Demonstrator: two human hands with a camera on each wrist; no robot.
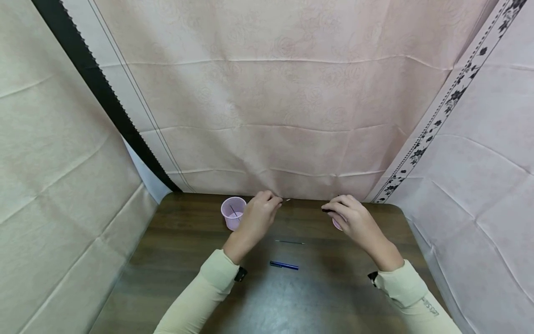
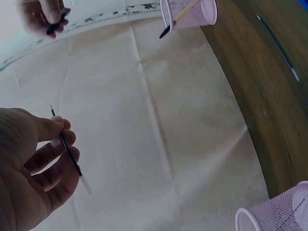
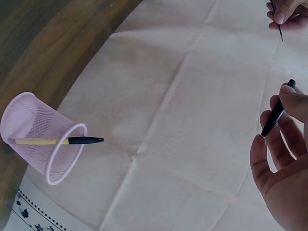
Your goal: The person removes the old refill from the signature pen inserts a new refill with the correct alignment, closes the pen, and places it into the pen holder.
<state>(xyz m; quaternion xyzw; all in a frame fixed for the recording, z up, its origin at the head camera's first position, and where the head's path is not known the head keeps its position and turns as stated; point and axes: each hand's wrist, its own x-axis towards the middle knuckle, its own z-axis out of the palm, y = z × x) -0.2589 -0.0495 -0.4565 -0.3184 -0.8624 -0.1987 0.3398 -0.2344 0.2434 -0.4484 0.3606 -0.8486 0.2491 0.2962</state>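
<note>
Left hand (image 1: 257,213) pinches a thin refill (image 2: 70,151), right hand (image 1: 353,215) pinches a black pen part (image 3: 275,115), both near the far edge of the table (image 1: 267,299). Loose spare (image 1: 290,242) and blue pen (image 1: 284,266) lie nearer me, left mesh cup (image 1: 230,224) just beside my left hand. Head view: my right hand blocks most of the right mesh cup (image 3: 30,114); right wrist view shows it, yellow-and-black pen (image 3: 41,141) inside

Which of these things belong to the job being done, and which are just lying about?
Apparently in the job:
thin refill, pinched by the left hand
black pen part, held by the right hand

Lying about for now, though perhaps connected:
blue pen or pen part, on the table
another refill, also there
yellow pen, in a pink cup
other pink cup
</note>
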